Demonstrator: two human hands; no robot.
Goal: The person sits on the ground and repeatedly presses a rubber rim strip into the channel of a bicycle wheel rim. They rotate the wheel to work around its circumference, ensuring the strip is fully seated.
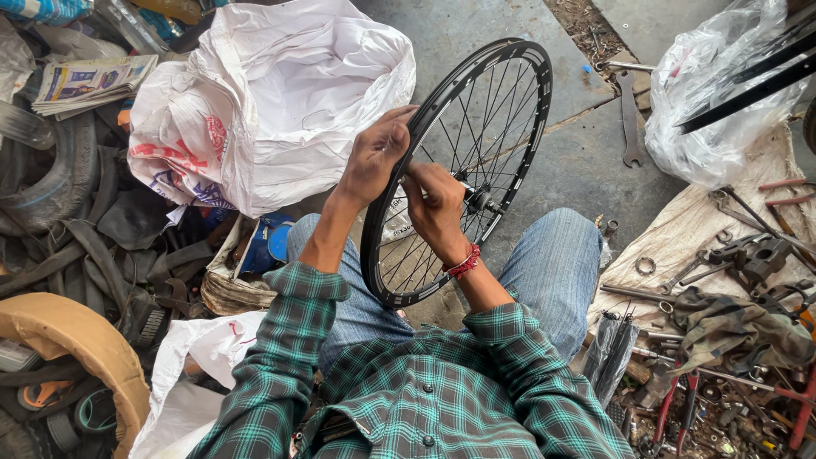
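Observation:
A black bicycle wheel rim (525, 127) with thin spokes stands upright between my knees, its hub (478, 201) near the middle. My left hand (374, 157) grips the rim on its near left side. My right hand (435, 208) is inside the wheel among the spokes, fingers closed around one close to the hub; a red thread band circles that wrist. I wear a green checked shirt and blue jeans.
A large white sack (272, 102) lies at the left, with old tyres and tubes (76, 246) and folded newspapers (89, 82) beyond. A flat spanner (629, 119) lies on the concrete. A plastic bag (714, 102) and a cloth with several tools (731, 272) are at the right.

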